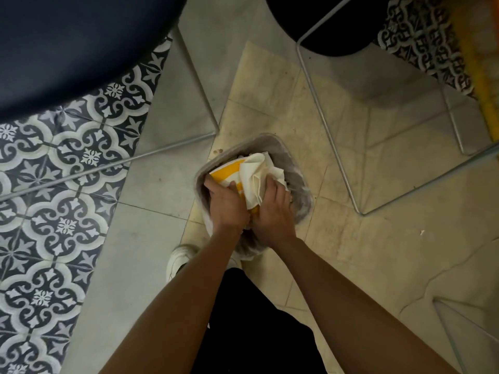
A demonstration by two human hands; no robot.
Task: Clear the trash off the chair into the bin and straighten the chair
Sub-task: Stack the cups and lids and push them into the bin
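Observation:
A small grey bin [272, 143] with a plastic liner stands on the floor below me. Both my hands are over its mouth, holding a bundle of trash: a yellow-and-white paper wrapper [225, 172] and crumpled white paper [259, 175]. My left hand [228, 205] grips the wrapper side. My right hand [271, 211] closes on the white paper. The bundle sits partly inside the bin. A dark round chair seat [318, 20] on a thin metal frame [324, 122] is at the top right.
A dark blue rounded seat or tabletop [67, 47] fills the top left, with thin metal legs [199, 87] beside the bin. Patterned tiles lie to the left, worn beige tiles to the right. My white shoe [179, 259] stands next to the bin.

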